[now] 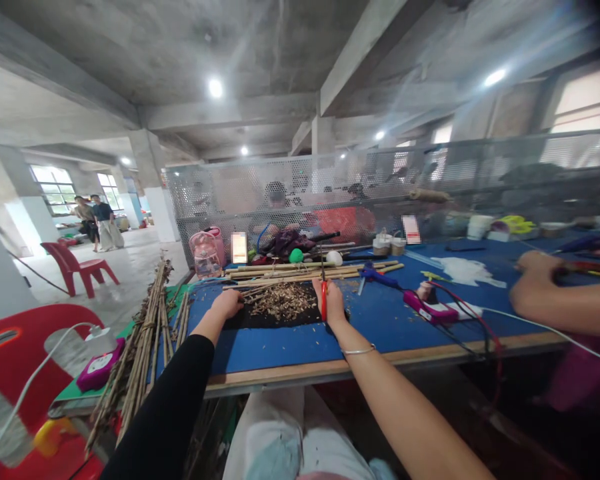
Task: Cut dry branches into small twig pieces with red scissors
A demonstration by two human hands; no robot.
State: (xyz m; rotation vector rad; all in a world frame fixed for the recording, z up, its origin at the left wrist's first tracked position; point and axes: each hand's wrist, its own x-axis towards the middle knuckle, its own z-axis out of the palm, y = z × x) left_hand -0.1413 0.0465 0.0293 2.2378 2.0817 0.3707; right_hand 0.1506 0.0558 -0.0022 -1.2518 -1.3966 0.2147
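Note:
My right hand [334, 303] grips red-handled scissors [324, 301], their blades pointing up and away from me. A black cloth [295, 319] lies on the blue table top, with a loose heap of short, light-brown cut pieces [284, 301] on it. At the cloth's left edge is my left hand [227, 305], fingers curled together beside thin dry stalks [260, 289]. What those fingers hold is too small to make out. Longer pale sticks [300, 272] lie across the table just behind the heap.
A tied bundle of dry stalks [150, 327] leans at the left, near a red chair [10, 347]. On the right are a blue glue gun [377, 275], a purple power strip [430, 308] with cables, and a co-worker's arm [565, 297]. A perforated metal screen [230, 193] stands behind.

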